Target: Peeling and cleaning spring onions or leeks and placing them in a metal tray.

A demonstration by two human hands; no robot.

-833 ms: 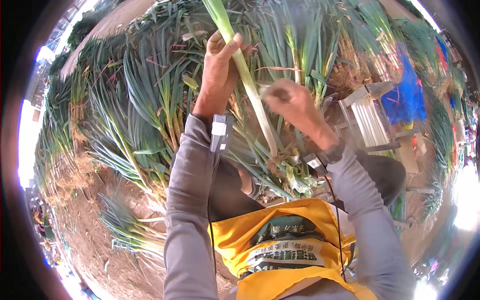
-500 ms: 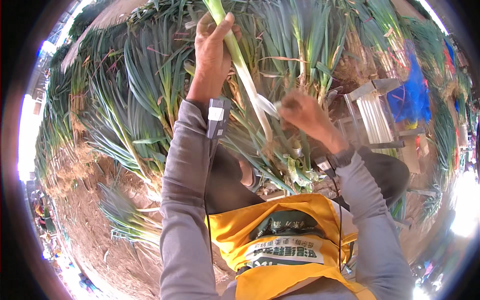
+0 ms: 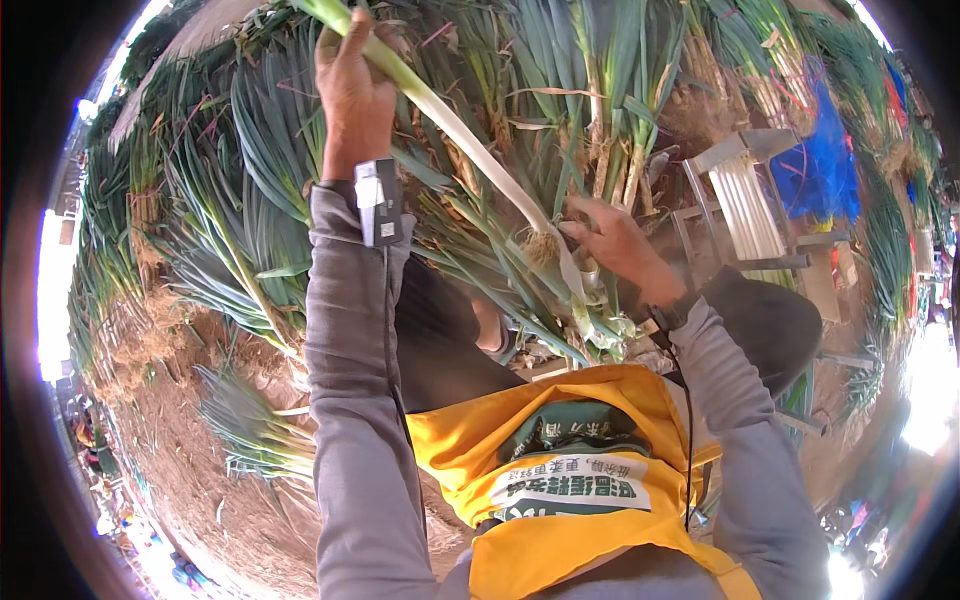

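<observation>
A long leek (image 3: 480,158) slants across the upper middle, its green top up left and its white stalk running down to a rooty end. Closed around its green part, my left hand (image 3: 355,95) holds it up over other leeks. Beside the root end is my right hand (image 3: 622,245), its thumb and forefinger a little apart and nothing visible gripped between them. A pale strip of peeled leaf (image 3: 571,272) hangs just below the roots, close to the thumb. Loose peelings (image 3: 605,335) lie beneath it, between my knees.
Bundles of leeks (image 3: 270,130) spread over the ground ahead and to the left. A small metal-framed stool (image 3: 745,205) with a white slatted part stands at right, next to a blue plastic bag (image 3: 825,165). More leeks (image 3: 250,425) lie on the bare soil at lower left.
My left hand has moved left with the leek, which now leans more. The white strip that my right hand was pulling from the stalk now hangs below the roots; the right fingers have parted.
</observation>
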